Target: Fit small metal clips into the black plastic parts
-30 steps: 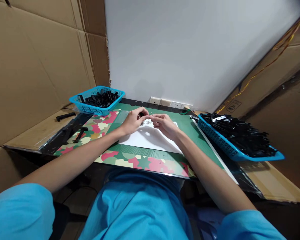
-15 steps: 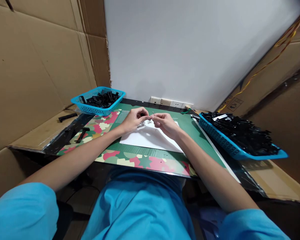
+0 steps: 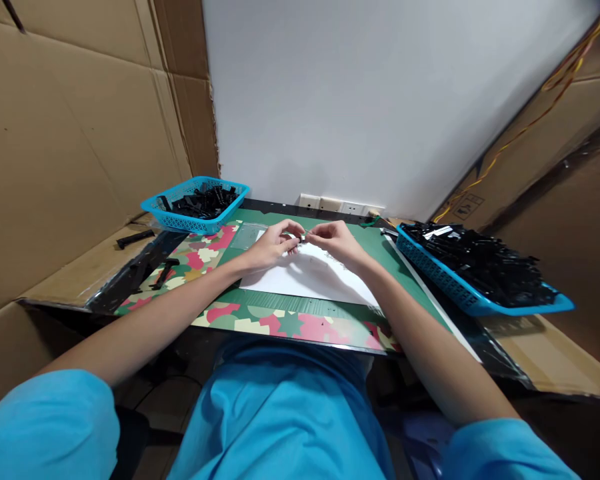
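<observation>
My left hand (image 3: pixel 274 244) and my right hand (image 3: pixel 336 241) meet fingertip to fingertip above a white sheet of paper (image 3: pixel 310 280) on the green mat (image 3: pixel 380 257). Both hands are closed in a pinch on a small dark part (image 3: pixel 303 236) held between them. The part is too small to make out in detail. A few tiny metal pieces seem to lie on the paper under the hands, mostly hidden.
A blue basket (image 3: pixel 195 203) of black parts stands at the back left. A larger blue basket (image 3: pixel 480 277) heaped with black parts sits on the right. Loose black pieces (image 3: pixel 163 270) lie on the camouflage-patterned mat (image 3: pixel 290 323). Cardboard walls (image 3: pixel 70 147) close in the left side.
Both hands have shifted slightly right and lifted a little, and the fingertips have drawn closer together round the small part. The view has tilted slightly.
</observation>
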The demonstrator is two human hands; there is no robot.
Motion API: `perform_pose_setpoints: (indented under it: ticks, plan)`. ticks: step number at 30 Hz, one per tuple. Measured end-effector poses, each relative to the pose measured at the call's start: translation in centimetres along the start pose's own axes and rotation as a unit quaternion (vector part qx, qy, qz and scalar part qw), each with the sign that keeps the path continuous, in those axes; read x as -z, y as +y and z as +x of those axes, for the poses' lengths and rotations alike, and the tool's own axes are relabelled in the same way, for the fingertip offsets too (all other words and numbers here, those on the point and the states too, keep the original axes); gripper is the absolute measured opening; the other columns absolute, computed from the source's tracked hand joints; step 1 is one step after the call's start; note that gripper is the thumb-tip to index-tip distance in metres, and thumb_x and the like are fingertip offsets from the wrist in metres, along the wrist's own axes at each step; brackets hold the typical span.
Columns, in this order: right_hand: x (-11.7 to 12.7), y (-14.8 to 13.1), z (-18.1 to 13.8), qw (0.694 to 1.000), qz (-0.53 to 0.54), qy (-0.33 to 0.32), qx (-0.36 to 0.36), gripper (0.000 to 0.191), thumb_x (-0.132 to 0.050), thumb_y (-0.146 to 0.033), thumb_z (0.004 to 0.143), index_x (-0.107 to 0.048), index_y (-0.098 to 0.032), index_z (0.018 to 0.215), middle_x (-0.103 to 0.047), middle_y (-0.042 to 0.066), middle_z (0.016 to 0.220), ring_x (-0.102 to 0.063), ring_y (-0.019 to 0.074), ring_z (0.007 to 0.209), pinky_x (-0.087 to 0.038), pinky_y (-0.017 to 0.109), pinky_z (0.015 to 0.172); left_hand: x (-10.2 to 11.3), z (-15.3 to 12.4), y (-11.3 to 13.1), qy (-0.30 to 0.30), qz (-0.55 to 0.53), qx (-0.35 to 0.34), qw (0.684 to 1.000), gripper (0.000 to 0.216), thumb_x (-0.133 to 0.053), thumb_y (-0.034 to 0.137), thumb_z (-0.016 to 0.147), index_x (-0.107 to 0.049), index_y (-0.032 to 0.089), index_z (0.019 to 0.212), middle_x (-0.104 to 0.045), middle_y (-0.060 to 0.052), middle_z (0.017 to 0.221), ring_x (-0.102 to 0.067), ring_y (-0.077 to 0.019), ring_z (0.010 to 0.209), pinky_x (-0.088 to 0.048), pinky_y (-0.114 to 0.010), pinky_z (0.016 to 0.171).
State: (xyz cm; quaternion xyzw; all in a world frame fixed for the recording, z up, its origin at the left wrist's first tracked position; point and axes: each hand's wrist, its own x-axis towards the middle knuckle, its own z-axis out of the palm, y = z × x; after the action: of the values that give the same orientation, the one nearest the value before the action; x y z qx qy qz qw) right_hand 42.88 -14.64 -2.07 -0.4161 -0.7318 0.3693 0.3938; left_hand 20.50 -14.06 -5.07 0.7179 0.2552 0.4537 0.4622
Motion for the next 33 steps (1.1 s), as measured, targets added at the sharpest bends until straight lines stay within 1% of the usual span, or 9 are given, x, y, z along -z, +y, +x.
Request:
perform_pose_setpoints:
  ticks: [3, 7, 9, 13, 17, 22, 25, 28, 33]
  plan:
    - [0.9, 0.4, -0.1, 0.999, -0.035, -0.028, -0.018, 0.036, -0.08, -0.05, 0.087, -0.075, -0.015, 0.079, -0.057, 0.002, 0.067, -0.038, 0.0121, 0.062, -0.024, 0.031, 0.056, -0.4, -0.4, -0.1, -0.038, -0.032, 0.039, 0.998, 0.027, -0.077, 0.03, 0.095, -0.065, 0.018, 0.116, -0.069, -0.009, 0.106, -0.069, -0.0161, 0.086, -0.056, -0.031, 0.075]
    - [1.3, 0.5, -0.1, 0.998, -0.047, -0.043, -0.016, 0.034, -0.078, -0.048, 0.089, -0.075, -0.016, 0.079, -0.054, 0.001, 0.067, -0.035, 0.0113, 0.061, -0.023, 0.031, 0.055, -0.4, -0.4, -1.0, -0.02, -0.054, 0.067, 0.996, 0.026, -0.08, 0.027, 0.092, -0.062, 0.018, 0.108, -0.069, -0.006, 0.095, -0.072, -0.0173, 0.086, -0.057, -0.032, 0.076]
    - [1.3, 0.3, -0.2, 0.997, -0.056, -0.043, -0.017, 0.034, -0.079, -0.047, 0.089, -0.074, -0.016, 0.077, -0.052, 0.0, 0.066, -0.034, 0.0112, 0.061, -0.022, 0.032, 0.055, -0.2, -0.3, -1.4, -0.024, -0.052, 0.066, 0.996, 0.026, -0.08, 0.027, 0.092, -0.064, 0.017, 0.11, -0.071, -0.008, 0.099, -0.073, -0.0181, 0.088, -0.059, -0.035, 0.081]
    - [1.3, 0.0, -0.4, 0.995, -0.084, -0.043, -0.03, 0.032, -0.078, -0.043, 0.089, -0.073, -0.016, 0.074, -0.052, 0.001, 0.065, -0.035, 0.0116, 0.06, -0.023, 0.033, 0.056, 0.3, -0.3, -1.8, -0.044, 0.028, 0.044, 0.998, 0.035, -0.084, 0.026, 0.087, -0.073, 0.016, 0.119, -0.075, -0.013, 0.115, -0.074, -0.0211, 0.097, -0.06, -0.04, 0.089]
    - [1.5, 0.0, -0.5, 0.993, -0.105, -0.045, -0.027, 0.028, -0.076, -0.039, 0.088, -0.074, -0.016, 0.073, -0.055, 0.002, 0.065, -0.038, 0.0122, 0.06, -0.025, 0.033, 0.056, 0.5, -0.4, -1.8, -0.052, 0.123, 0.018, 0.991, 0.024, -0.082, 0.026, 0.087, -0.079, 0.017, 0.108, -0.078, -0.013, 0.112, -0.074, -0.0232, 0.1, -0.06, -0.041, 0.091]
    - [1.4, 0.1, -0.6, 0.984, -0.157, -0.063, 0.049, 0.019, -0.073, -0.031, 0.087, -0.078, -0.017, 0.076, -0.059, 0.002, 0.065, -0.043, 0.0137, 0.063, -0.028, 0.033, 0.059, 0.4, -0.4, -1.8, -0.062, 0.131, 0.003, 0.989, 0.019, -0.081, 0.025, 0.086, -0.08, 0.019, 0.104, -0.08, -0.01, 0.11, -0.075, -0.0234, 0.101, -0.058, -0.042, 0.096]
    - [1.1, 0.0, -0.7, 0.974, -0.19, -0.067, 0.105, 0.013, -0.071, -0.024, 0.086, -0.082, -0.018, 0.083, -0.069, 0.005, 0.075, -0.051, 0.0155, 0.068, -0.035, 0.033, 0.064, 0.4, -0.4, -1.6, -0.057, 0.163, -0.009, 0.985, 0.017, -0.081, 0.026, 0.086, -0.082, 0.02, 0.102, -0.08, -0.009, 0.106, -0.074, -0.0227, 0.097, -0.057, -0.039, 0.091]
    - [1.1, 0.0, -0.8, 0.969, -0.198, -0.076, 0.129, 0.014, -0.07, -0.024, 0.086, -0.083, -0.018, 0.087, -0.073, 0.007, 0.083, -0.056, 0.0167, 0.072, -0.038, 0.033, 0.068, 0.5, -0.4, -1.3, -0.049, 0.198, -0.014, 0.979, 0.014, -0.08, 0.027, 0.087, -0.082, 0.021, 0.1, -0.08, -0.009, 0.102, -0.071, -0.0216, 0.091, -0.054, -0.035, 0.082]
    - [1.3, 0.4, -0.8, 0.967, -0.199, -0.093, 0.131, 0.015, -0.069, -0.022, 0.087, -0.084, -0.018, 0.087, -0.071, 0.005, 0.079, -0.054, 0.0163, 0.07, -0.035, 0.034, 0.066, 0.4, -0.6, -0.9, -0.056, 0.245, -0.011, 0.968, 0.014, -0.079, 0.031, 0.089, -0.081, 0.021, 0.098, -0.079, -0.007, 0.097, -0.066, -0.0198, 0.083, -0.049, -0.033, 0.075]
